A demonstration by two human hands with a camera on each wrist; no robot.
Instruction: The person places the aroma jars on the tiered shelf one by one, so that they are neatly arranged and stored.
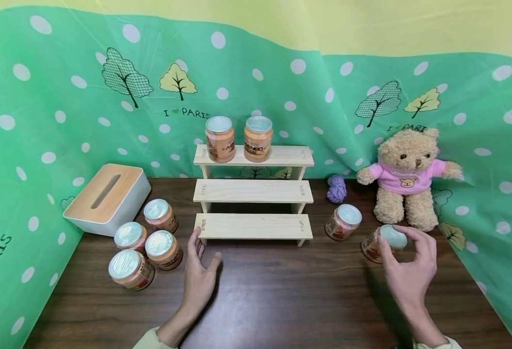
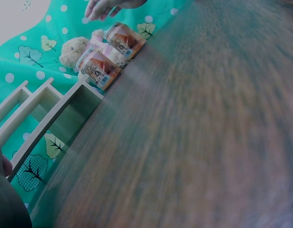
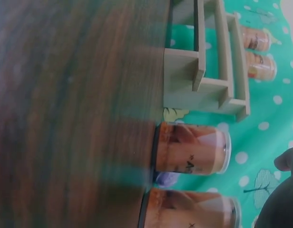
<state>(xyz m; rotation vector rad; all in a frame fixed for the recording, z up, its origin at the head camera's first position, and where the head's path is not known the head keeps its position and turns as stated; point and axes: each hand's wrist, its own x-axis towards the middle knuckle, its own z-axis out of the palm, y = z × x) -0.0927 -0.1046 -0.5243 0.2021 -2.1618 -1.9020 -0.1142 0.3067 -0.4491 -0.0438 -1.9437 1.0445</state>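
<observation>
Head view bright, fairly even, mostly sharp; light appears to come from above. Pale glare on the front middle of the table; jar lids reflect strongly. Soft shadows beside the left hand and right hand. Wrist views dimmer, hazy, washed out; near table surface blurs into streaks. Left wrist's top-left corner looks pale.

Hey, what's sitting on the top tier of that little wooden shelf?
Two lidded jars: a left jar near the left end and a right jar near the middle of the top tier. The wood directly beneath them is covered, so I can't see it.
</observation>
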